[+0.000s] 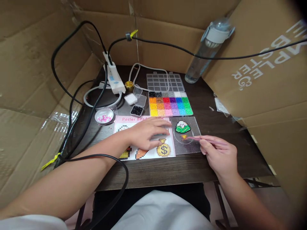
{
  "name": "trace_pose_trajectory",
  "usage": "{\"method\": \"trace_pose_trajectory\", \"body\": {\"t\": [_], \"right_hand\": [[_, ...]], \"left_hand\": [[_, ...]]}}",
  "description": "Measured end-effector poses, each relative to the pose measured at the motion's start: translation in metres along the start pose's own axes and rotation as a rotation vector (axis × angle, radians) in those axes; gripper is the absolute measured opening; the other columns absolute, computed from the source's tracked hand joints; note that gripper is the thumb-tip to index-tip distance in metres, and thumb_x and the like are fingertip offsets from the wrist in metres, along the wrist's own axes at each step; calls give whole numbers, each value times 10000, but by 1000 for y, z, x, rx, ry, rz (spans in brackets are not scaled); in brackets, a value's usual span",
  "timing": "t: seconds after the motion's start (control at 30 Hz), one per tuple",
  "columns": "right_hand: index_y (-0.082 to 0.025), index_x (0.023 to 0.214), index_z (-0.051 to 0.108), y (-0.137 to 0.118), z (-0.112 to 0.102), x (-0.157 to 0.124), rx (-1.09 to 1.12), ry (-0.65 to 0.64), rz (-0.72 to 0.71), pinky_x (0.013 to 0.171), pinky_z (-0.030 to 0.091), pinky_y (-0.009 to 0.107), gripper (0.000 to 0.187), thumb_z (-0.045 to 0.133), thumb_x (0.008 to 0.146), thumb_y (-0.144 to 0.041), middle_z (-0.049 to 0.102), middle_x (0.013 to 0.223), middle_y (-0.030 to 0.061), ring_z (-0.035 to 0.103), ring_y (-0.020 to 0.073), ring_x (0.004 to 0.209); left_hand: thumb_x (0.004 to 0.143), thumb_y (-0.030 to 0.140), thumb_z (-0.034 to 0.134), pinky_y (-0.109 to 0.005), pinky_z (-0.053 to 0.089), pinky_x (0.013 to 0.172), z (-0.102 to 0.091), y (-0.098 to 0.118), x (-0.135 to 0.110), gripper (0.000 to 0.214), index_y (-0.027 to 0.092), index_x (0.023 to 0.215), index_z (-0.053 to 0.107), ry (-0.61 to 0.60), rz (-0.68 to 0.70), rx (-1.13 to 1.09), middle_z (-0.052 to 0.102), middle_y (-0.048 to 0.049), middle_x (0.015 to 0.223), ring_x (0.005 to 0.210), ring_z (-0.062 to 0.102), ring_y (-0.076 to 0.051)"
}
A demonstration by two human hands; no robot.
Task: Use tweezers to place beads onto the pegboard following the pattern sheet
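My left hand [150, 132] lies spread across a printed bead pattern sheet [146, 153], its fingertips near the sheet's right edge. A money bag picture with a dollar sign shows below those fingers. In my right hand [219, 155] is a pair of pink tweezers [208, 140], pinched and pointing left. Their tips meet a small patch of orange and yellow beads [184, 137] on a clear pegboard [178, 147]. Just above that patch sits a finished-looking white and green bead shape [182, 127] with a dark outline. Whether the tips hold a bead is too small to tell.
Behind the sheet stands an open bead box [170, 104] sorted by colour. Small cases of black beads [137, 111] and white beads [130, 99] lie beside it, with a dish of pink beads [104, 116] farther left. A power strip [115, 78], cables and a water bottle [206, 48] surround these.
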State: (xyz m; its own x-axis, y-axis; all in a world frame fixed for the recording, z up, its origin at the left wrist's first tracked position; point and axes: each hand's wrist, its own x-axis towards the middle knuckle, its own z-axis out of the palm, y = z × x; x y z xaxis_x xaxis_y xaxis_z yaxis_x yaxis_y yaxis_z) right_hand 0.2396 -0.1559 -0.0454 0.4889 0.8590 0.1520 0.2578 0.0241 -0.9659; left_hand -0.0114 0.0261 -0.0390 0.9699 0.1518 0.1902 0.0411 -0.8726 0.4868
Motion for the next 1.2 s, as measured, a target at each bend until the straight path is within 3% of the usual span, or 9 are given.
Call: {"method": "trace_pose_trajectory", "body": {"t": [0.13, 0.27, 0.4, 0.5, 0.6, 0.73, 0.93, 1.2], "right_hand": [[-205, 881, 848, -18, -4, 21, 56, 59, -87, 404, 393, 256, 125, 837, 845, -325, 789, 752, 78, 496, 102, 458], [-201, 835, 822, -43, 6, 74, 111, 88, -245, 406, 412, 273, 157, 848, 823, -355, 816, 846, 101, 484, 94, 445], [-166, 813, 800, -58, 40, 131, 143, 22, -234, 386, 387, 257, 236, 857, 768, -391, 819, 844, 122, 489, 94, 437], [-145, 804, 799, -54, 72, 156, 102, -90, -200, 451, 488, 268, 290, 849, 742, -423, 816, 827, 131, 610, 135, 506], [-143, 794, 806, -40, 100, 163, 57, -153, -191, 572, 584, 312, 313, 816, 759, -454, 818, 856, 141, 727, 207, 660], [-152, 809, 817, -20, 120, 158, 43, -171, -177, 704, 631, 357, 287, 769, 797, -435, 819, 870, 135, 772, 246, 774], [-193, 761, 813, -9, 127, 155, -13, -192, -193, 775, 640, 373, 209, 750, 786, -391, 822, 876, 103, 783, 249, 819], [-208, 747, 817, -9, 126, 154, -7, -179, -197, 743, 640, 358, 194, 745, 778, -385, 822, 836, 87, 774, 236, 781]], "left_hand": [[927, 342, 637, -589, 456, 1184, 1, -1, -1, 387, 200, 1280, 708, 16, 3, -23, 565, -145, 1563, 1448, 531, -354], [905, 341, 653, -595, 445, 1193, 1, 0, -2, 389, 206, 1266, 705, 22, 6, -18, 574, -147, 1547, 1428, 549, -350], [865, 325, 683, -576, 455, 1185, -2, 3, -3, 399, 211, 1246, 705, 15, 5, -31, 589, -145, 1526, 1412, 561, -347], [855, 328, 692, -577, 448, 1186, -4, 5, -4, 409, 219, 1249, 701, 2, -25, -28, 588, -134, 1530, 1415, 557, -348], [844, 329, 699, -584, 444, 1189, -4, 5, -5, 418, 225, 1249, 702, 7, -36, -42, 585, -125, 1538, 1422, 552, -352], [840, 325, 695, -577, 441, 1196, -2, 4, -5, 409, 218, 1235, 709, 16, -36, -59, 590, -126, 1534, 1417, 561, -351], [839, 341, 672, -592, 459, 1166, 1, 4, -6, 428, 216, 1248, 701, 36, -38, -49, 595, -136, 1531, 1395, 575, -364], [857, 359, 645, -596, 462, 1156, 0, 5, -7, 407, 222, 1236, 702, 47, -46, -64, 596, -139, 1527, 1392, 573, -368]]}}
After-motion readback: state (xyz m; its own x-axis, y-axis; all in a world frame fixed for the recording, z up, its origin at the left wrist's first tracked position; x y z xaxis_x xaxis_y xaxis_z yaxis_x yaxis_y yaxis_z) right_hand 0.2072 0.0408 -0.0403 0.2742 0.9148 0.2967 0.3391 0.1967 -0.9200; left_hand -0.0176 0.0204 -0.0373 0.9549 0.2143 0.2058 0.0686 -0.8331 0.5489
